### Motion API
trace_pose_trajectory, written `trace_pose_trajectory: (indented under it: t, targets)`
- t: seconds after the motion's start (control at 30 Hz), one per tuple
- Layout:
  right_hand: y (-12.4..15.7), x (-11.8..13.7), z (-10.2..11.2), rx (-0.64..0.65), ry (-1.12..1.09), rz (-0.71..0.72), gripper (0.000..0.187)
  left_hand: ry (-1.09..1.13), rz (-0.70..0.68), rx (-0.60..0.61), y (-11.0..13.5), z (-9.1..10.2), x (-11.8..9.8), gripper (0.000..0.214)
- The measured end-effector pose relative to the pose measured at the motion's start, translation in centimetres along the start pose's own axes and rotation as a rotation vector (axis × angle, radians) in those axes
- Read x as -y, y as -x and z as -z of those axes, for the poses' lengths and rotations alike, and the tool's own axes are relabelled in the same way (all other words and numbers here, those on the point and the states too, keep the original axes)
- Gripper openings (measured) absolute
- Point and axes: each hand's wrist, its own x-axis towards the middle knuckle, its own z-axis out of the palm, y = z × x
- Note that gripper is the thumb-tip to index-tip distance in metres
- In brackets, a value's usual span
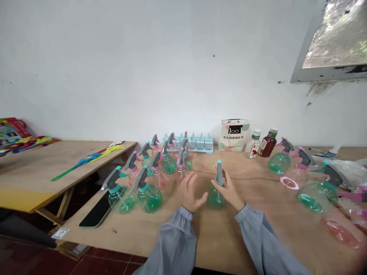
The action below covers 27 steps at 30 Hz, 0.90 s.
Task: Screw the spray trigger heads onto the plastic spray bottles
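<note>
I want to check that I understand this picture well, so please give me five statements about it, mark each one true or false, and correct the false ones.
1. The right hand holds a green spray bottle near its neck. True.
2. A phone lies on the table. True.
3. The left hand is gripping the phone. False: it is open, well away from the phone.
4. The paper bag lies flat. False: it stands upright near the wall.
5. Every spray bottle here is green. False: some are pink, such as this pink spray bottle in the group on the left.
</note>
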Motion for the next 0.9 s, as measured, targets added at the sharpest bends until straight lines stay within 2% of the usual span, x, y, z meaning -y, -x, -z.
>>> trace_pose_trajectory:
  t: [0.07, 0.13, 0.27, 0.4, 0.53, 0.67, 0.83, 0.9]
  targets:
    - [-0.8, 0.1, 0.8, 0.034, -0.121, -0.099, 0.049, -0.052, 0.118, -0.261, -1.1, 0.2, 1.1, 0.066]
    - [-1.5, 0.3, 1.6, 0.098, -0.253, -0.179, 0.043, -0.075, 0.223, -0.34, -2.4, 0.2, 2.4, 0.07]
    - [-2.2, 0.7, 2.3, 0.179, -0.491, -0.283, 0.045, -0.073, 0.378, -0.187, -3.5, -0.5, 5.0, 0.088]
    - [-2.0, 0.8, 2.1, 0.143, -0.527, -0.282, 0.044, -0.099, 0.489, -0.042, -2.8, -1.0, 6.1, 0.085]
    - [-2.0, 0.1, 2.0, 0.088, -0.47, -0.276, 0.032, -0.127, 0.503, -0.003, -2.0, -1.0, 5.5, 0.081]
    - [-2.0, -0.4, 2.3, -0.017, -0.362, -0.226, 0.03, -0.143, 0.484, 0.06, -1.3, -1.2, 4.3, 0.08]
    - [-1.7, -0.1, 2.4, 0.063, -0.398, -0.275, 0.032, -0.141, 0.447, 0.114, -0.9, -1.6, 3.3, 0.078]
    - [-1.6, 0.0, 2.4, 0.056, -0.411, -0.27, 0.031, -0.139, 0.445, 0.127, -0.9, -1.6, 3.3, 0.079]
